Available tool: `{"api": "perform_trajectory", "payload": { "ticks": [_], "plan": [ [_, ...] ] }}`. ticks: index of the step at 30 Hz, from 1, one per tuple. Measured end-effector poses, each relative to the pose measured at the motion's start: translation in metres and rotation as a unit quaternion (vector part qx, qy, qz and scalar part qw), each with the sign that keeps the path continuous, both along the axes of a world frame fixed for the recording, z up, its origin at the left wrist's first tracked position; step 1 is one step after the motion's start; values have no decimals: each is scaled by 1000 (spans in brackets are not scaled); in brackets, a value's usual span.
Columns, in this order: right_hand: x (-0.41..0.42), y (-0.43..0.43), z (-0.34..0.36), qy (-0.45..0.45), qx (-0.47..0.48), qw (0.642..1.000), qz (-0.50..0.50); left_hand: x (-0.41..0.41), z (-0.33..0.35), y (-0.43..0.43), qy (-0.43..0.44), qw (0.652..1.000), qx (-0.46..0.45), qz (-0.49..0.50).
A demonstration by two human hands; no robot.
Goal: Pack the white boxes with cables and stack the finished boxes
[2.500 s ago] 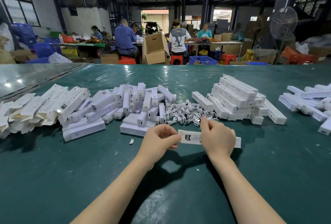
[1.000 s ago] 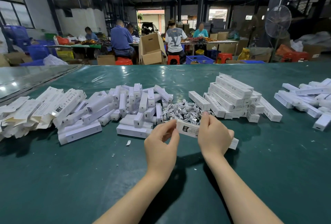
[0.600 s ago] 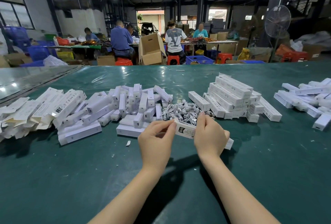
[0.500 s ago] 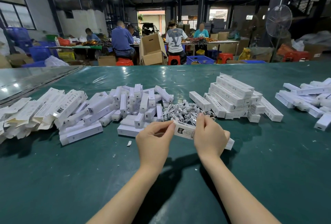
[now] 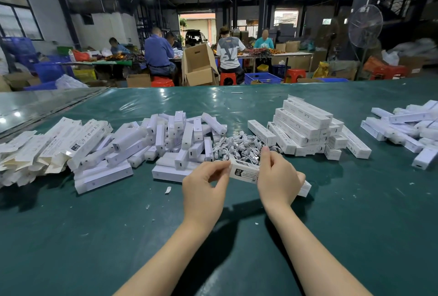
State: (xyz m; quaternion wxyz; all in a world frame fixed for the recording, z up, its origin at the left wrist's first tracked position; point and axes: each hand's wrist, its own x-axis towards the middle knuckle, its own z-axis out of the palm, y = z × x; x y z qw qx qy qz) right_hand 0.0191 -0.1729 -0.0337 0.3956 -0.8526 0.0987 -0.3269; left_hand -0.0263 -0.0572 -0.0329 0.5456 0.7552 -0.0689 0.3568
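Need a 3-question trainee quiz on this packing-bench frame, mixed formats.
1. True or false: the left hand and right hand both hold one white box.
2. The cable pile lies: A) between the loose boxes and the box stack B) on top of the box stack C) in the left hand.
3. Fill in: the table cover is ___.
Key: 1 true; 2 A; 3 green.

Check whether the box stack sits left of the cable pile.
No, the stack of boxes sits right of the cable pile, beyond the white box held by the left hand and right hand.
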Motion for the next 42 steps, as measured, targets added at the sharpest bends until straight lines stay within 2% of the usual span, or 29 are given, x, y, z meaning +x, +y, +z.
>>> {"api": "perform_trajectory", "payload": {
  "ticks": [4, 6, 10, 12, 15, 19, 21, 23, 26, 29, 31, 33, 35, 37, 40, 42],
  "plan": [
    [1, -1, 1, -5, 15, 1000, -2, -3, 2, -4, 22, 999, 5, -36],
    [2, -3, 3, -12, 34, 999, -3, -5, 3, -10, 56, 993, -63, -83],
    [1, -3, 3, -25, 52, 998, 5, -6, -2, -22, 111, 949, -232, -184],
    [0, 1, 3, -41, 49, 997, 39, -3, -1, -23, 98, 936, -297, -160],
    [-3, 7, 3, -63, -38, 982, 173, 8, 4, -6, 70, 913, -393, -85],
    [-4, 10, -2, -35, -160, 933, 320, 18, 6, 22, 60, 910, -409, -25],
    [1, 3, -9, -11, -234, 924, 302, 21, 6, 30, 53, 900, -431, 15],
    [5, -7, -11, 11, -273, 933, 233, 26, 6, 39, 51, 885, -459, 49],
    [7, -13, -13, 9, -193, 957, 214, 28, 4, 47, 57, 868, -489, 60],
    [6, -12, -11, -30, -92, 971, 220, 29, 4, 47, 95, 871, -482, 11],
    [6, -14, -7, -53, -42, 976, 208, 30, 3, 40, 132, 880, -454, -43],
    [7, -18, -3, -70, -35, 979, 189, 30, -2, 33, 141, 915, -375, -54],
    [9, -22, 2, -96, -21, 985, 142, 31, -8, 31, 123, 954, -274, -9],
    [14, -29, 6, -115, 37, 991, 54, 34, -11, 36, 116, 967, -222, 51],
    [27, -44, 12, -74, 176, 981, -44, 38, -10, 40, 123, 955, -261, 62],
    [42, -53, 13, -21, 199, 977, -71, 39, -11, 39, 129, 959, -246, 58]
  ]
}}
